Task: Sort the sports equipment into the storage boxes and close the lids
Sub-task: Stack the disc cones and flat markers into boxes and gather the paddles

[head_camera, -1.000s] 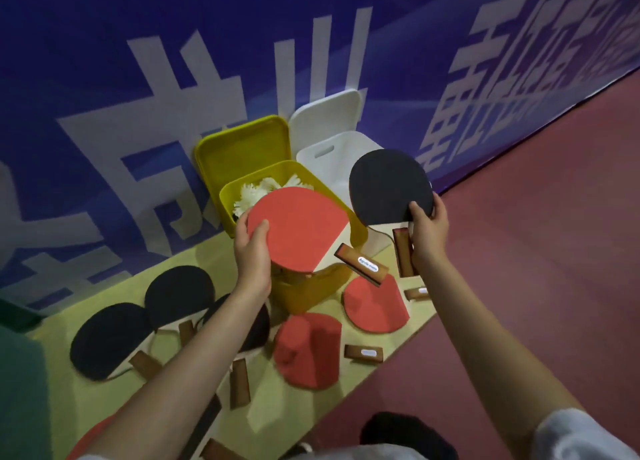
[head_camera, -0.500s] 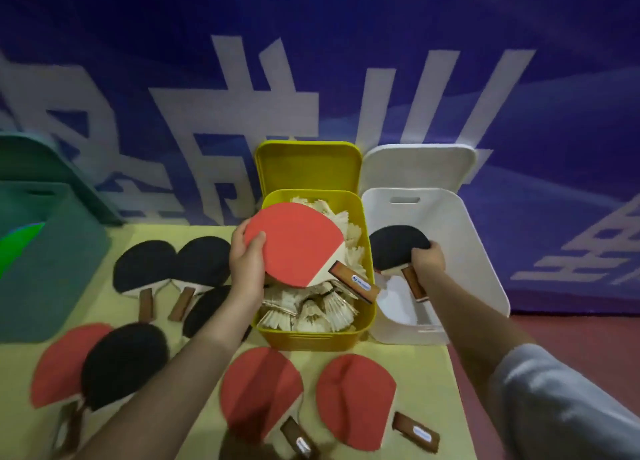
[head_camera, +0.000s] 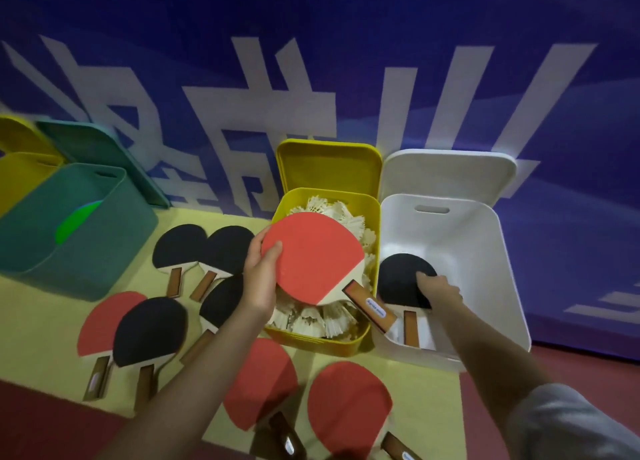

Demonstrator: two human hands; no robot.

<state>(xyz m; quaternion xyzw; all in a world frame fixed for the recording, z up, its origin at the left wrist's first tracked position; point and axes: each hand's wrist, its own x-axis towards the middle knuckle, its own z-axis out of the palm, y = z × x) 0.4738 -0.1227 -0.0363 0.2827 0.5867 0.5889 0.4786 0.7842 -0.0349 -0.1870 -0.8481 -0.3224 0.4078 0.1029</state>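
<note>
A yellow mat is lying on red flooring, carrying loose paddles near left; green box, yellow box and white box are standing along its far edge.

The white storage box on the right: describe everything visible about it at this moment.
The white storage box looks like smooth plastic, with rounded corners and a slot handle cut in its far wall. Its lid stands open behind it against the blue banner. It sits beside the yellow box at the mat's right edge. Inside, the right hand holds a black-faced paddle, handle pointing toward the camera, low in the box.
</note>
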